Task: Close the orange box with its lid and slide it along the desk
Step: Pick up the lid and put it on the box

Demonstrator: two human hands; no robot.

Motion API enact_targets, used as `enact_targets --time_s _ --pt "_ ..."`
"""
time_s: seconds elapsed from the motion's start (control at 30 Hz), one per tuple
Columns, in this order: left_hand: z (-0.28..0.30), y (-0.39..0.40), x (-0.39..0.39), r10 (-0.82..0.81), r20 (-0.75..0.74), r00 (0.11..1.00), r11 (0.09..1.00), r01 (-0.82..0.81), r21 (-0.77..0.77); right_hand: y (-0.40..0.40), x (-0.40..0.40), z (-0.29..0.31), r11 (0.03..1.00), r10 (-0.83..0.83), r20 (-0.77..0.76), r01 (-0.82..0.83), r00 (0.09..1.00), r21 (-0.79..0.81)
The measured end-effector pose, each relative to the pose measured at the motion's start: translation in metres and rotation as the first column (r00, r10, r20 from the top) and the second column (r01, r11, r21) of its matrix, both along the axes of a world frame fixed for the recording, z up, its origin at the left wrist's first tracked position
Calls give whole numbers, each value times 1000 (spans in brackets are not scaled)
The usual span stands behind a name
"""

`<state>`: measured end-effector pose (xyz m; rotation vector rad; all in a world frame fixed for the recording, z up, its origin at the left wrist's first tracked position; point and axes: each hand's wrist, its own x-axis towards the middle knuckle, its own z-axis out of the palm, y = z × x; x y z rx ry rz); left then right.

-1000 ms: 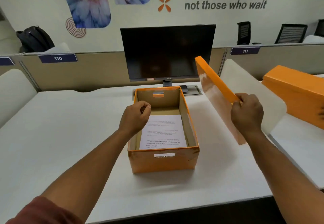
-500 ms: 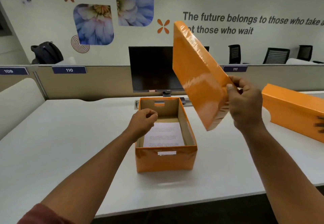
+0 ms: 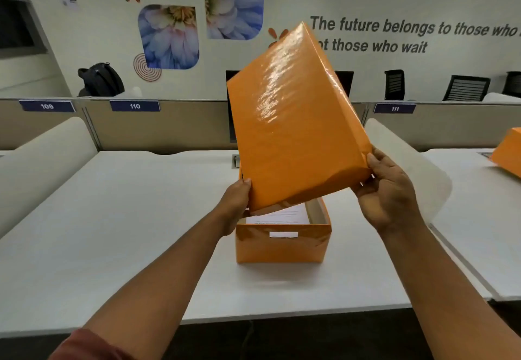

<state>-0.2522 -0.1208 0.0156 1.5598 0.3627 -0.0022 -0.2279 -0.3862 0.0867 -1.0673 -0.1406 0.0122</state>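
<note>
An open orange box (image 3: 282, 246) stands on the white desk (image 3: 112, 232), with a printed sheet (image 3: 282, 215) inside. A glossy orange lid (image 3: 293, 122) hangs tilted above the box, its top face toward me and its far end raised. My left hand (image 3: 235, 204) grips the lid's near left corner. My right hand (image 3: 386, 190) holds its near right corner. The lid hides most of the box's opening and most of the monitor behind.
A second orange box (image 3: 507, 151) lies on the neighbouring desk at the right edge. Low cream dividers (image 3: 406, 159) flank the desk on both sides. A partition with number plates runs along the back, with a black backpack (image 3: 101, 80) behind it.
My right hand has swung the lid leftward over the box and turned its top face toward me. My left hand left the box rim and took the lid's near left corner.
</note>
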Motion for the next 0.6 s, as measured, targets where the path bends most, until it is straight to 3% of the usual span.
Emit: enact_targets --time_s 0.07,0.17,0.37,0.6 --pt "-4 5 1 83 29 996 996 -84 34 -1 7 -14 998 42 -23 -42 999 -36" --pt "-12 15 3 170 63 983 976 -177 130 -2 17 -37 976 9 -22 -13 1000 -216" --pt "-36 23 13 191 164 968 899 -240 367 1 35 -92 858 -85 -49 48 995 -512" --pt "-55 34 17 182 92 979 833 -203 515 -2 53 -142 742 -104 -79 25 991 -670"
